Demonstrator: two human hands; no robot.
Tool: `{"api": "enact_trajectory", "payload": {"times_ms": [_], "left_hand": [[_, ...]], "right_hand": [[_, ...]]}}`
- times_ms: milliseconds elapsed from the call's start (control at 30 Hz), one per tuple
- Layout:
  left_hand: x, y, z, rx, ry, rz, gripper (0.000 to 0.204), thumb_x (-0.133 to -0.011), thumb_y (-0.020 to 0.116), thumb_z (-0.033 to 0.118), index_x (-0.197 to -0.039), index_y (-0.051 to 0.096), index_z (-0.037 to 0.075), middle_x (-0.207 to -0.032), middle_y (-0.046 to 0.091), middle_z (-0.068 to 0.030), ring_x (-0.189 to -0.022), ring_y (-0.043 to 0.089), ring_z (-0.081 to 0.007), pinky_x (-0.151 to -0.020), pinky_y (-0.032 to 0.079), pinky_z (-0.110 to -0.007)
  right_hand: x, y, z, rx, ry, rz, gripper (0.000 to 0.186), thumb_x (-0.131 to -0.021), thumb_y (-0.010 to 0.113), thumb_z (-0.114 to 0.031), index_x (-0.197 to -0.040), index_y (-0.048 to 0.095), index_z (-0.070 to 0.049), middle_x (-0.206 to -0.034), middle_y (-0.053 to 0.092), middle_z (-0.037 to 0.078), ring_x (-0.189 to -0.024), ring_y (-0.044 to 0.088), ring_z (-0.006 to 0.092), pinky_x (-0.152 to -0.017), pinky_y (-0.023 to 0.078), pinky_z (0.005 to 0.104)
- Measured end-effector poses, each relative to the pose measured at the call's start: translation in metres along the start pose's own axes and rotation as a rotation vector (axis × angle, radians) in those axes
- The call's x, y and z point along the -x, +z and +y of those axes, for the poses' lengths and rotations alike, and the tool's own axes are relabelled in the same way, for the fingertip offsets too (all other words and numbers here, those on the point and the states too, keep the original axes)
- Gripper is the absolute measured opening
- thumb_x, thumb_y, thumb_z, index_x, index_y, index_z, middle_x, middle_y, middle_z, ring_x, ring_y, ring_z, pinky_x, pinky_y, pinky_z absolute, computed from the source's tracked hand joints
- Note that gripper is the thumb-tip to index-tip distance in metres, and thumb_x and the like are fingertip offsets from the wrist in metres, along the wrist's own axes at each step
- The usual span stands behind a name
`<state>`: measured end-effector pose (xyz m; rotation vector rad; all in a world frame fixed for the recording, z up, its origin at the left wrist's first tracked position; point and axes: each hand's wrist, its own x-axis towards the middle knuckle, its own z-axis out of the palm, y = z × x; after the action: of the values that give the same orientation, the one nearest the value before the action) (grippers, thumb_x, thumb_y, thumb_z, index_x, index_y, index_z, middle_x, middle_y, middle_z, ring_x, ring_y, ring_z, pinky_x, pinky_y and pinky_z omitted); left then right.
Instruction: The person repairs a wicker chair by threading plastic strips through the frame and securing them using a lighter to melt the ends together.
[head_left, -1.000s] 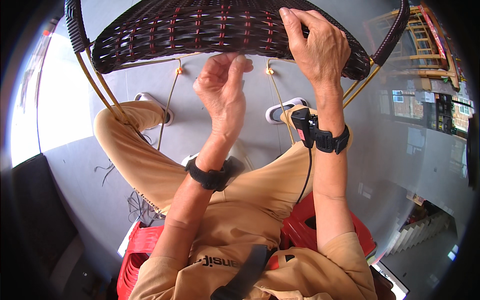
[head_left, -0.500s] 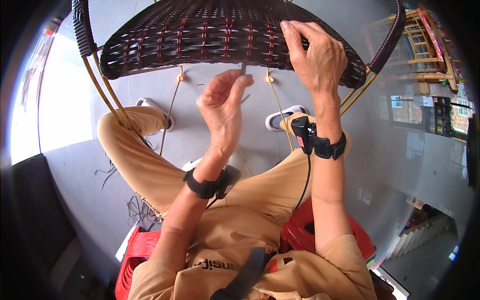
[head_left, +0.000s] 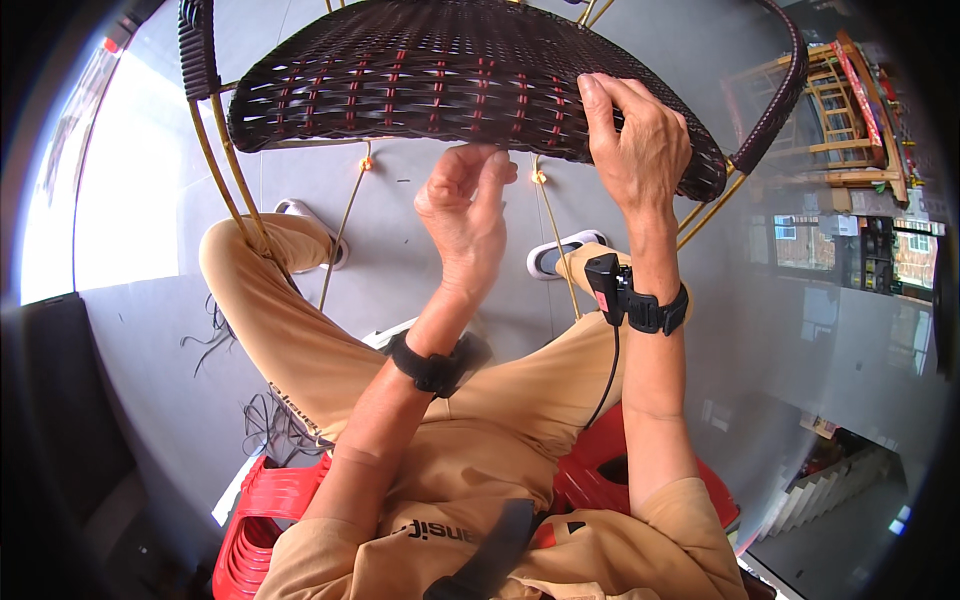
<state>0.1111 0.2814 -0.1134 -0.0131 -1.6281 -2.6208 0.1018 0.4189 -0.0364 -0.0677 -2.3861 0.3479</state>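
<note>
A curved panel (head_left: 400,95) of dark brown wicker with red strands spans the top of the view, its near edge facing me. My right hand (head_left: 640,145) is closed on the right part of that edge, thumb and fingertips against the weave. Just under the middle of the edge, my left hand (head_left: 465,205) keeps thumb and forefinger pinched together. The dark flat weaving strip that showed between those fingers a moment ago is now hidden by the fingertips and the weave.
Gold metal rods (head_left: 222,165) with dark wrapped upper parts flank the panel. Two thin rods (head_left: 345,235) run down between my legs. Loose dark strips (head_left: 275,425) lie by my left knee, beside a red plastic stool (head_left: 285,490). A wooden frame (head_left: 840,120) stands far right.
My left hand has risen and moved slightly right, up to the panel's edge, so the strip no longer shows. The panel and my right hand sit a little lower in the view.
</note>
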Motion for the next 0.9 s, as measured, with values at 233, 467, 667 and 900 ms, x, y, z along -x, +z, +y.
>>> {"api": "enact_trajectory", "payload": {"times_ms": [233,467,667,900], "left_hand": [[0.000,0.000,0.008,-0.145,0.067,-0.003,0.008,-0.082,0.061,0.000,-0.085,0.059,-0.006,-0.075,0.065,-0.0067,-0.069,0.062,-0.0106,-0.066,0.049,-0.023],[0.003,-0.004,0.011,0.077,-0.030,0.003,0.008,-0.082,0.062,-0.002,-0.087,0.060,-0.007,-0.080,0.065,-0.0079,-0.075,0.062,-0.0107,-0.070,0.049,-0.023],[0.001,-0.010,0.008,0.001,-0.025,-0.041,0.011,-0.082,0.062,-0.002,-0.092,0.061,-0.005,-0.081,0.065,-0.0064,-0.075,0.061,-0.0097,-0.070,0.050,-0.024],[0.000,-0.009,0.005,-0.086,0.015,-0.068,0.009,-0.083,0.061,-0.001,-0.091,0.059,-0.004,-0.079,0.064,-0.0045,-0.074,0.061,-0.0089,-0.066,0.051,-0.024]], "right_hand": [[0.002,0.002,0.005,-0.010,-0.050,0.037,0.025,-0.085,0.058,-0.029,-0.081,0.069,-0.007,-0.078,0.067,0.005,-0.067,0.063,0.0237,-0.063,0.045,0.0347],[0.020,-0.009,-0.024,-0.297,-0.160,0.147,0.015,-0.069,0.072,-0.013,-0.082,0.068,-0.008,-0.080,0.060,0.004,-0.076,0.057,0.0214,-0.076,0.041,0.0329],[0.038,0.002,-0.049,-0.186,-0.142,0.119,0.022,-0.062,0.076,-0.010,-0.082,0.066,-0.012,-0.078,0.057,0.000,-0.076,0.051,0.0198,-0.074,0.038,0.0328],[0.039,0.008,-0.046,-0.161,-0.201,0.141,0.019,-0.065,0.074,-0.005,-0.081,0.066,-0.010,-0.079,0.060,0.000,-0.076,0.053,0.0197,-0.074,0.040,0.0336]]}}
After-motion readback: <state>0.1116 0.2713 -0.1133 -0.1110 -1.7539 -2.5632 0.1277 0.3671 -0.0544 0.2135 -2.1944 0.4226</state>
